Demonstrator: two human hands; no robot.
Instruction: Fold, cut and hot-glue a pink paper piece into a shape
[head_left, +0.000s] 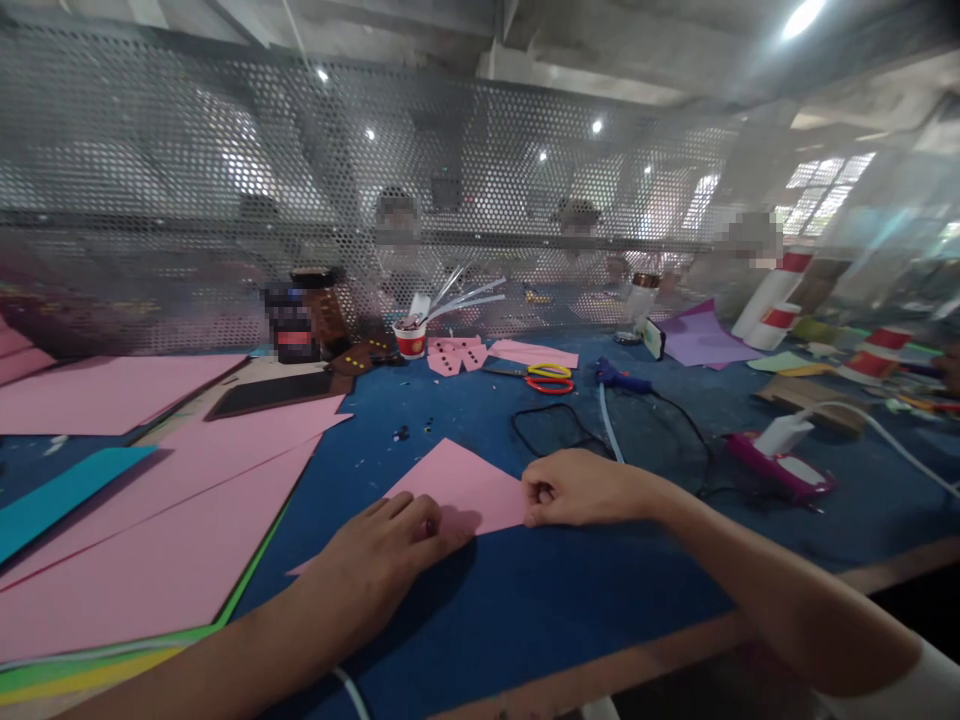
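A piece of pink paper [461, 478] lies on the blue table in front of me, one corner pointing away and a thin tip showing past my left wrist. My left hand [394, 548] rests on its near left part, fingers curled and the thumb along the near edge. At the right corner, my right hand [574, 487] is closed with the paper's tip between thumb and fingers. Beyond the paper are scissors [550, 384] with yellow and red handles and a pink cut-out with black dots [456, 354]. A blue glue gun [624, 379] lies to their right.
Large pink sheets [217, 510] cover the left side, with a blue-green sheet [71, 495] and a dark tablet-like slab [270, 394]. A paper cup [411, 340] holds sticks. A magenta power strip [784, 475] with cables sits right. A perforated metal screen [480, 170] stands behind.
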